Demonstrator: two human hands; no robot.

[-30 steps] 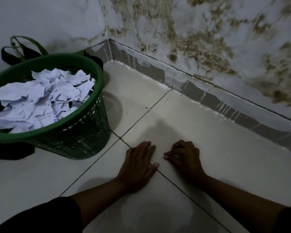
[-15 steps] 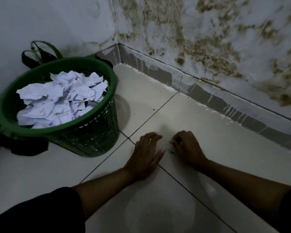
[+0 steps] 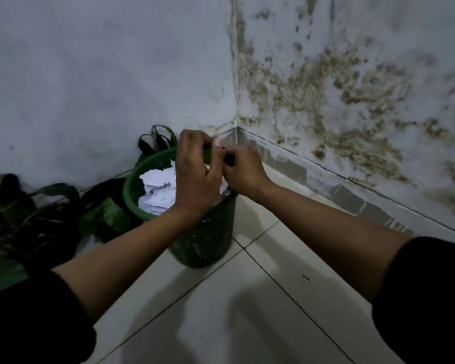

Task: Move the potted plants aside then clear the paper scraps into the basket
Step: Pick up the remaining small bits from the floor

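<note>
I hold both hands together above the one green basket (image 3: 205, 240), my left hand (image 3: 195, 177) curled with fingertips meeting my right hand (image 3: 243, 170), also curled; whether a tiny scrap is pinched between them I cannot tell. I judge this the last of the clearing: next I need to part my fingers so anything falls onto the paper scraps (image 3: 158, 190) heaped inside. The potted plants (image 3: 37, 219), two or three by my count, stand aside left against the wall.

Green plastic mesh basket (image 3: 205, 243) holding crumpled white paper scraps (image 3: 156, 190), glossy smooth off-white floor tiles (image 3: 286, 258), matt white plastered wall (image 3: 352, 101) rough with brown flaking patches.
</note>
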